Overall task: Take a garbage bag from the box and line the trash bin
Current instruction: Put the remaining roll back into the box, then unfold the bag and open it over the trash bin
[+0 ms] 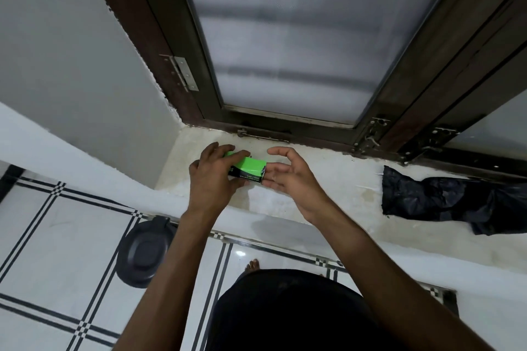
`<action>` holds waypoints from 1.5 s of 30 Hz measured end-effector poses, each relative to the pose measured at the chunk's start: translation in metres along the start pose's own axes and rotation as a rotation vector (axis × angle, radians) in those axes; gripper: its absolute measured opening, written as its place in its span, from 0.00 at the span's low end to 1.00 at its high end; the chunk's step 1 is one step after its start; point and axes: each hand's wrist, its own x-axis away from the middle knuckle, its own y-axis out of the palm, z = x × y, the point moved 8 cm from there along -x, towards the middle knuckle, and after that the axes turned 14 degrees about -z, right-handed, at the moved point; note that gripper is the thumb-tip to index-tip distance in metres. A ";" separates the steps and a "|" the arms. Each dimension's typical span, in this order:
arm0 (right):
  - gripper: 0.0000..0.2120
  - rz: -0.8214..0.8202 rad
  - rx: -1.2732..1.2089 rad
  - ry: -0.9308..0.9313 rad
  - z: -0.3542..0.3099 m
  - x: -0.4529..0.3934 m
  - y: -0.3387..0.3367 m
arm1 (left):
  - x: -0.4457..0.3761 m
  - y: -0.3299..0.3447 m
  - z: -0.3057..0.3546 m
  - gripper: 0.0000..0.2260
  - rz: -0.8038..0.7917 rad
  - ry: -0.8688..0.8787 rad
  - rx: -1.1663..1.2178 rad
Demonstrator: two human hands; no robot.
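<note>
A small green and black box (248, 168) lies on the pale window sill (328, 179). My left hand (212, 174) grips its left part, fingers curled over the top. My right hand (288, 174) is at the box's right end, fingers spread and loosely bent, fingertips touching that end. A crumpled black garbage bag (445, 202) lies on the sill to the right, apart from both hands. The black trash bin (144, 251) with its lid on stands on the floor below the sill, left of my left forearm.
A frosted window (285, 37) in a dark wooden frame rises behind the sill, with latches (370, 137) at its base. A white wall (71, 65) closes the left side. The floor is white tile with black lines (57, 236). My bare foot (252, 265) is below.
</note>
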 end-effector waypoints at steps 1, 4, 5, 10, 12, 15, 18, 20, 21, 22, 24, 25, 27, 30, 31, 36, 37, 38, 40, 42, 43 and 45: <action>0.19 0.030 -0.016 -0.013 -0.001 -0.001 0.001 | -0.002 -0.002 -0.005 0.29 0.005 -0.017 0.000; 0.14 0.126 0.115 -0.087 -0.008 0.000 -0.004 | -0.011 -0.011 -0.018 0.30 0.011 -0.081 -0.004; 0.13 0.149 0.175 -0.104 -0.011 0.002 -0.008 | -0.014 -0.012 -0.022 0.31 0.000 -0.088 -0.013; 0.11 0.270 0.175 -0.125 -0.016 0.031 -0.051 | -0.013 -0.018 -0.015 0.38 -0.070 -0.028 -0.021; 0.11 0.365 0.140 -0.158 -0.021 0.052 -0.081 | -0.009 -0.030 0.017 0.33 0.044 0.107 0.040; 0.12 0.594 0.120 -0.269 -0.031 0.106 -0.143 | -0.008 -0.027 0.082 0.17 0.098 0.288 0.210; 0.13 0.864 0.190 -0.371 -0.041 0.179 -0.205 | -0.013 -0.007 0.146 0.08 -0.013 0.392 0.255; 0.09 1.069 0.329 -0.372 -0.043 0.229 -0.248 | -0.012 0.011 0.189 0.07 -0.104 0.475 0.263; 0.08 1.159 0.424 -0.320 -0.043 0.250 -0.267 | -0.011 0.019 0.209 0.06 -0.148 0.510 0.270; 0.08 1.229 0.509 -0.248 -0.042 0.269 -0.284 | -0.008 0.027 0.228 0.06 -0.190 0.543 0.270; 0.11 1.296 0.628 -0.159 -0.040 0.296 -0.314 | -0.003 0.044 0.261 0.07 -0.273 0.590 0.246; 0.13 1.308 0.675 -0.127 -0.039 0.303 -0.328 | 0.000 0.053 0.273 0.07 -0.312 0.602 0.239; 0.16 1.304 0.775 -0.039 -0.035 0.308 -0.358 | 0.007 0.067 0.299 0.07 -0.360 0.613 0.249; 0.22 1.183 0.895 0.160 -0.019 0.288 -0.397 | 0.018 0.081 0.329 0.07 -0.384 0.615 0.266; 0.23 1.143 0.930 0.223 -0.012 0.279 -0.406 | 0.022 0.084 0.337 0.07 -0.387 0.612 0.272; 0.12 1.089 0.912 0.189 -0.007 0.259 -0.414 | 0.038 0.089 0.360 0.06 -0.405 0.572 0.284; 0.10 1.084 0.830 0.108 -0.009 0.262 -0.409 | 0.040 0.089 0.361 0.06 -0.403 0.557 0.293; 0.08 1.060 0.708 0.020 -0.010 0.267 -0.400 | 0.041 0.088 0.360 0.07 -0.399 0.540 0.313; 0.07 0.961 0.446 -0.140 -0.008 0.277 -0.372 | 0.044 0.090 0.358 0.07 -0.412 0.506 0.382; 0.08 0.892 0.318 -0.238 -0.008 0.289 -0.341 | 0.049 0.095 0.358 0.07 -0.473 0.472 0.535; 0.08 0.867 0.291 -0.261 -0.008 0.295 -0.324 | 0.053 0.098 0.359 0.07 -0.510 0.453 0.621; 0.09 0.828 0.240 -0.310 -0.007 0.307 -0.291 | 0.065 0.100 0.361 0.07 -0.549 0.449 0.719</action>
